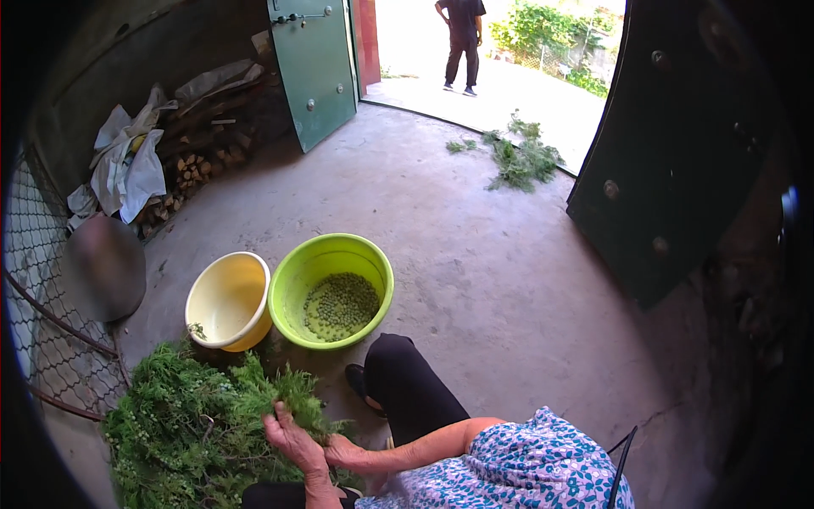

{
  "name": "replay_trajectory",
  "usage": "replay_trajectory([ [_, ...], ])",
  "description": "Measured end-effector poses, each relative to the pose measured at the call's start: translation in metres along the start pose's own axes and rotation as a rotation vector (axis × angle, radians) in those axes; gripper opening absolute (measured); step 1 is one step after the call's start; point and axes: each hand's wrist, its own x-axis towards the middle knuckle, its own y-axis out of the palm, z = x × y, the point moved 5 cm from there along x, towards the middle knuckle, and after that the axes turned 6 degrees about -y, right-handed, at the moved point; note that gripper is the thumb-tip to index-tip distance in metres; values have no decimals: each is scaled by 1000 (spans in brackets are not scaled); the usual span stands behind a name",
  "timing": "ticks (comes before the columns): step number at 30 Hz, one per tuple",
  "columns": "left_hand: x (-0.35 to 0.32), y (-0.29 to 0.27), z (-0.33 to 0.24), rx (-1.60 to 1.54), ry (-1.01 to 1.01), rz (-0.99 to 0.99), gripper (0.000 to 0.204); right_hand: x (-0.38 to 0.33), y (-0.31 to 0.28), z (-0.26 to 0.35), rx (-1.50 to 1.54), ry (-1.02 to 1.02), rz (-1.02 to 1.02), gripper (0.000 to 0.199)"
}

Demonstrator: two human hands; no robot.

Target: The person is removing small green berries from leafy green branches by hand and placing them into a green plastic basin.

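Observation:
My left hand (293,439) is closed around a leafy evergreen sprig (298,397), its thumb and fingers pinching the greenery. Close beside it, my right hand (345,452) is curled at the sprig's lower end; its fingertips are partly hidden. A large heap of cut evergreen branches (182,424), dotted with pale berries, lies under and left of my hands. Beyond the heap stands a bright green tub (381,284) with many small round green berries (342,305) over its bottom. Touching its left side is a pale yellow tub (227,293) with a bit of greenery at its rim.
Another evergreen branch (524,157) lies by the doorway, where a person in dark clothes (463,42) stands outside. Green metal doors (314,76) flank the opening. Stacked firewood (199,165) and white sacks (127,165) sit back left, above wire mesh (51,280).

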Motion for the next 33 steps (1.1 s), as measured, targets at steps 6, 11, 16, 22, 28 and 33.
replay_trajectory([
  [6,4,-7,-25,37,133,51,32,24,-19,-5,-386,-681,117,11],
  [11,8,-84,-25,25,68,-147,24,33,-28,77,-441,-971,139,10],
  [16,44,-81,35,-171,-197,-33,21,50,-44,127,-587,-1059,123,19],
  [22,64,-104,10,-354,-127,-50,25,79,-5,127,78,-622,377,39],
  [28,109,-144,31,-531,-85,-183,24,95,35,124,560,55,548,34],
  [33,147,-147,38,-642,-70,-187,20,125,22,67,369,42,628,36],
])
